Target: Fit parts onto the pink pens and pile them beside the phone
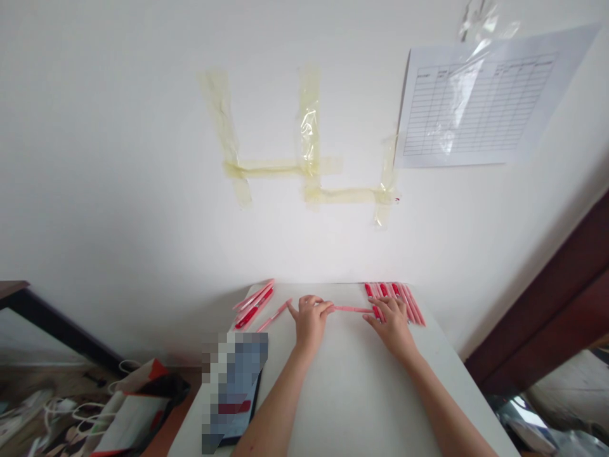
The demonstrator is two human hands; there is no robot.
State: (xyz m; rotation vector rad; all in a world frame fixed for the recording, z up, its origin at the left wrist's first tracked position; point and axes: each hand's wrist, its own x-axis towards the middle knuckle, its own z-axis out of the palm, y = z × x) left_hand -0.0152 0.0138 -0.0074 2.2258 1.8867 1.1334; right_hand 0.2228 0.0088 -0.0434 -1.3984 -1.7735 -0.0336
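Note:
A slim pink pen [351,309] lies crosswise between my hands, low over the white table. My left hand [310,320] pinches its left end between thumb and fingers. At the other end, which looks red, the thumb and fingers of my right hand [392,322] close around it. Just behind and under that hand is a row of pink pens [413,304], some with red ends, side by side at the table's far right corner. Left of my left hand lies a single pink pen [275,315]. A loose pile of pink and red pens [255,306] rests at the far left corner.
A dark tablet-like device [240,387], partly pixelated, lies on the table's left side. The white table [352,406] meets the wall, which bears yellowish tape [309,136] and a printed sheet [476,108]. Bags and cables [128,412] sit on the floor at left.

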